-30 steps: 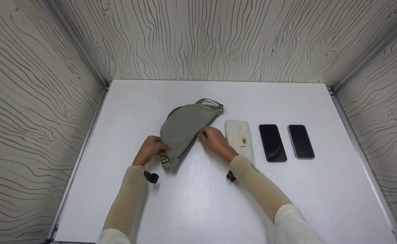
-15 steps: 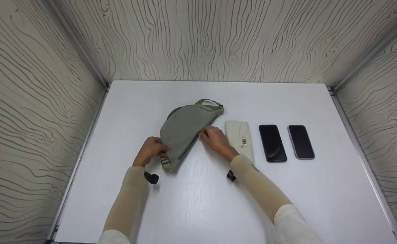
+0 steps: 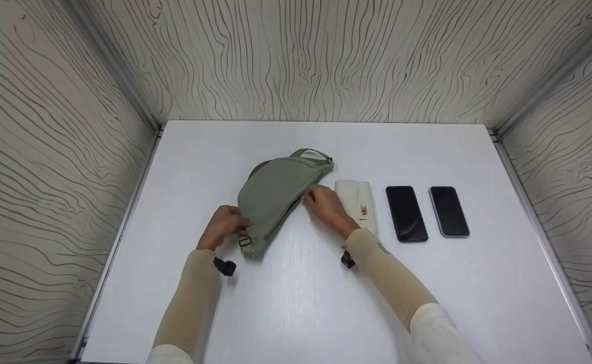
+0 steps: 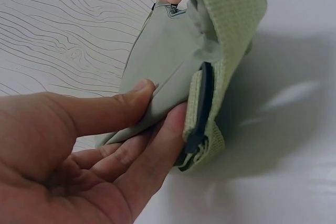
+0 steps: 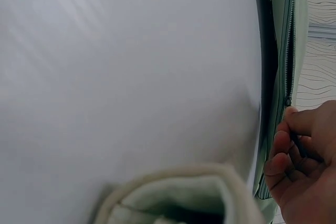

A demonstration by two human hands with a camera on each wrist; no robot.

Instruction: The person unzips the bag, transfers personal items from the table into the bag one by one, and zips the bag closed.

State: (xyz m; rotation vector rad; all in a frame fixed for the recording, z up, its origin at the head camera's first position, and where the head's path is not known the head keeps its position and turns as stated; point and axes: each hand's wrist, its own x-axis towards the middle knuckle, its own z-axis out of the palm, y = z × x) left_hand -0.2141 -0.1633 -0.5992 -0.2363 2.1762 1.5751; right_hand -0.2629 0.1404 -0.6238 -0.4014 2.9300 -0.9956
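Note:
A grey-green waist bag (image 3: pixel 275 189) lies slanted on the white table, its zip (image 5: pixel 289 51) along the side facing the right hand. My left hand (image 3: pixel 222 225) pinches the bag's lower left end between thumb and fingers, beside the strap and its black buckle (image 4: pixel 200 108). At the zip, my right hand (image 3: pixel 326 205) pinches the pull with thumb and curled fingers. In the right wrist view the slider (image 5: pixel 287 102) sits just above the thumb tip, and the teeth stand parted above it. The fingers partly hide the pull.
Partly behind the right forearm lies a cream wallet (image 3: pixel 355 194) with a gold clasp. Two dark phones, a black one (image 3: pixel 407 213) and a silver-edged one (image 3: pixel 449 211), lie farther right. Patterned walls (image 3: pixel 306 60) enclose the white table (image 3: pixel 285 323) at the back and sides.
My right hand has moved a little up and to the right along the zip, and the dark slit behind it is longer. The left hand keeps its hold almost unmoved.

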